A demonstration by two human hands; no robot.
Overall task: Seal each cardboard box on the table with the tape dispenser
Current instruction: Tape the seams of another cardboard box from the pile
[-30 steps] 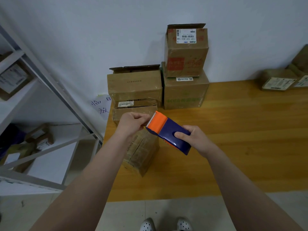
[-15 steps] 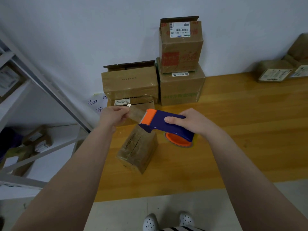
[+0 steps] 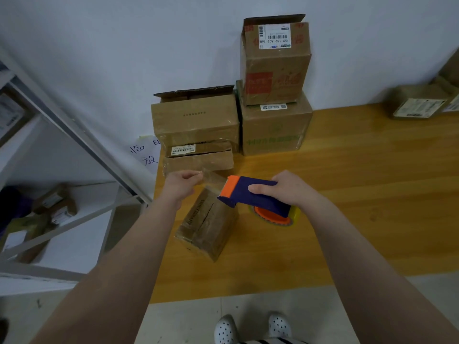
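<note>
My right hand (image 3: 285,188) is wrapped round the blue and orange tape dispenser (image 3: 250,194), thumb along its near side, holding it above the bench (image 3: 347,194) not far from the left edge. My left hand (image 3: 182,182) pinches the free end of the clear tape (image 3: 213,178), and the strip stretches from my fingertips across to the dispenser's orange mouth. Just under that strip sits a small cardboard box (image 3: 207,224), turned at an angle near the bench's left edge, with a slit along its top seam. At the back left corner, against the wall, there's an open-topped box (image 3: 196,120) with a flat box (image 3: 198,162) low in front of it. Beside them a big box (image 3: 275,127) carries a tall box (image 3: 275,63), flaps up. More boxes (image 3: 417,105) lie along the back edge, far right.
</note>
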